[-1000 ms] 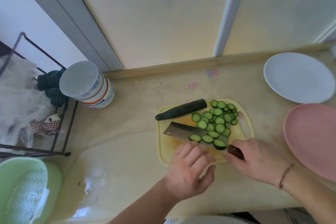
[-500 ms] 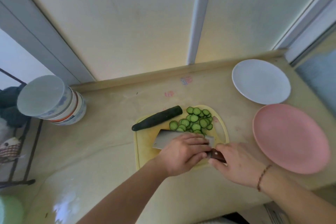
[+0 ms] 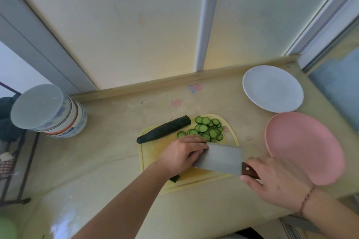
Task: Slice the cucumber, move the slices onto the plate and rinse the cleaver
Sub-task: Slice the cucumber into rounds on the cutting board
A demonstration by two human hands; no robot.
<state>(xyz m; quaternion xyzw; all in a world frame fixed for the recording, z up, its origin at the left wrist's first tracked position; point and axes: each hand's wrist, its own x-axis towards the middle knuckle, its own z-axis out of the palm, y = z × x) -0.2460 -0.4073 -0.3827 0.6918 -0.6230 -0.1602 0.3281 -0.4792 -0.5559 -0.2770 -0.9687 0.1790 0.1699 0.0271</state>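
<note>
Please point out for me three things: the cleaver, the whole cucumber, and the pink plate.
cleaver (image 3: 221,158): head view, middle of the flat steel blade.
whole cucumber (image 3: 164,131): head view, middle of its dark green body.
pink plate (image 3: 303,145): head view, bare centre of the dish.

L hand (image 3: 181,153) curled, fingers against blade; R hand (image 3: 275,181) gripping handle.

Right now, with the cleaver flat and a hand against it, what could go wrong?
1. The left hand touches the blade of the cleaver; a slip could cut the fingers.
2. The right hand grips the handle far back, so the lifted blade may tip.
3. Slices lie near the edge of the cutting board and could fall before reaching the pink plate.
</note>
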